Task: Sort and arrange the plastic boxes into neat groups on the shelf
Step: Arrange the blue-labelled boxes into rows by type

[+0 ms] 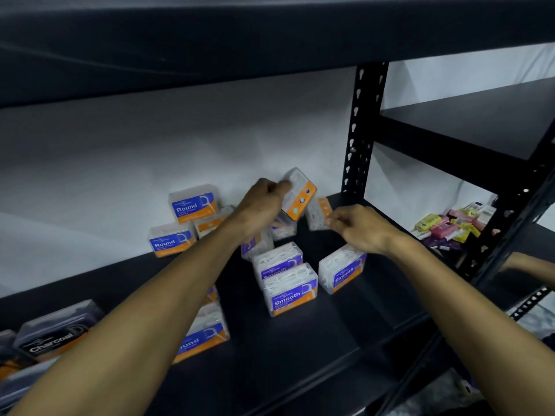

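Observation:
Several clear plastic boxes with blue-and-orange labels stand on the black shelf. My left hand grips one box and holds it tilted in the air near the back wall. My right hand pinches the edge of a small upright box standing at the back. Two "Round" boxes are stacked at the back left. Three "Smooth" boxes stand in the middle. Another "Round" box lies partly hidden under my left forearm.
A dark "Charcoal" box sits at the front left. A perforated black upright divides the shelf from the right bay, where pink and yellow packets are piled. The upper shelf board hangs low overhead.

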Action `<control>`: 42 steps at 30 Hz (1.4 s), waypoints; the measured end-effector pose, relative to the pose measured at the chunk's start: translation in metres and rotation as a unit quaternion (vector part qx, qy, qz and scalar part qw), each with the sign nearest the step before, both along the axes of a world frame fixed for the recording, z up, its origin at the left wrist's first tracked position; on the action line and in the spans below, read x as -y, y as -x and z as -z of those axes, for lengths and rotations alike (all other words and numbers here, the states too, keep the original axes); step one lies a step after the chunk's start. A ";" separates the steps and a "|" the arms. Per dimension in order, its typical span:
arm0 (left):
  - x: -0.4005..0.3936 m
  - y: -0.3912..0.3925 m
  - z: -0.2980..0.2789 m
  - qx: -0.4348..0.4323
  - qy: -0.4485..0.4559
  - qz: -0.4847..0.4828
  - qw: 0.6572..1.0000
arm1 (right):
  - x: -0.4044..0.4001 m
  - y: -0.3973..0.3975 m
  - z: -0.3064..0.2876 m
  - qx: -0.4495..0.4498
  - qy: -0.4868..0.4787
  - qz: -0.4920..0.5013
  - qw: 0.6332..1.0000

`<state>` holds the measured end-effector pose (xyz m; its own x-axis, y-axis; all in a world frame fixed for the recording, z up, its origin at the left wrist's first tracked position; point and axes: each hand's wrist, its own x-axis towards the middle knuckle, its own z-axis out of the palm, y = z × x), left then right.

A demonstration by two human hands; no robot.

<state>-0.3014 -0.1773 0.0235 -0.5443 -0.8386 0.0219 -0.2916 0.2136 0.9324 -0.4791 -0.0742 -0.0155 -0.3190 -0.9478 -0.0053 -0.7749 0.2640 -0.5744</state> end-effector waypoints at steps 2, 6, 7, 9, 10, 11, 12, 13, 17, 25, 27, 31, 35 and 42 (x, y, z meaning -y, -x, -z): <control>0.000 -0.014 -0.006 -0.103 -0.100 0.001 0.990 | 0.010 -0.005 -0.003 0.001 0.011 -0.005 1.000; 0.009 -0.040 -0.010 -0.197 -0.202 0.026 0.959 | 0.031 -0.027 -0.009 0.012 0.018 -0.026 0.999; 0.010 -0.047 -0.010 -0.196 -0.197 0.024 0.960 | 0.037 -0.034 -0.011 0.012 0.018 -0.031 0.999; 0.014 -0.060 -0.009 -0.164 -0.158 0.009 0.974 | 0.050 -0.049 -0.015 0.006 0.018 -0.046 0.999; 0.016 -0.068 -0.008 -0.142 -0.136 0.003 0.981 | 0.057 -0.058 -0.016 -0.006 0.012 -0.054 0.998; 0.018 -0.075 -0.007 -0.119 -0.116 0.001 0.986 | 0.066 -0.065 -0.017 -0.027 0.000 -0.062 0.998; 0.018 -0.083 -0.008 -0.098 -0.102 0.001 0.990 | 0.074 -0.073 -0.017 -0.052 -0.013 -0.071 0.996; 0.018 -0.090 -0.009 -0.077 -0.089 0.000 0.993 | 0.082 -0.081 -0.018 -0.075 -0.027 -0.072 0.994; 0.017 -0.113 -0.006 0.008 -0.019 0.007 1.000 | 0.102 -0.107 -0.014 -0.095 -0.050 -0.018 0.994; 0.026 -0.139 0.013 0.245 0.156 -0.014 0.957 | 0.111 -0.125 -0.010 -0.026 -0.112 0.013 0.993; 0.027 -0.141 0.018 0.265 0.184 -0.027 0.946 | 0.112 -0.124 -0.012 0.017 -0.123 0.025 0.992; 0.022 -0.139 0.020 0.282 0.244 -0.029 0.927 | 0.110 -0.114 -0.016 0.074 -0.128 0.042 0.988; 0.018 -0.132 0.020 0.300 0.270 -0.032 0.915 | 0.105 -0.101 -0.020 0.127 -0.099 0.020 0.987; 0.020 -0.115 0.021 0.265 0.247 -0.053 0.931 | 0.082 -0.067 -0.026 0.438 -0.001 0.020 0.899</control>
<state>-0.1860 -0.1973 0.0028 -0.5026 -0.8474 0.1711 -0.7265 0.5213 0.4477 -0.4122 -0.1557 0.0101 -0.2255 -0.9354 -0.2722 -0.0162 0.2830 -0.9590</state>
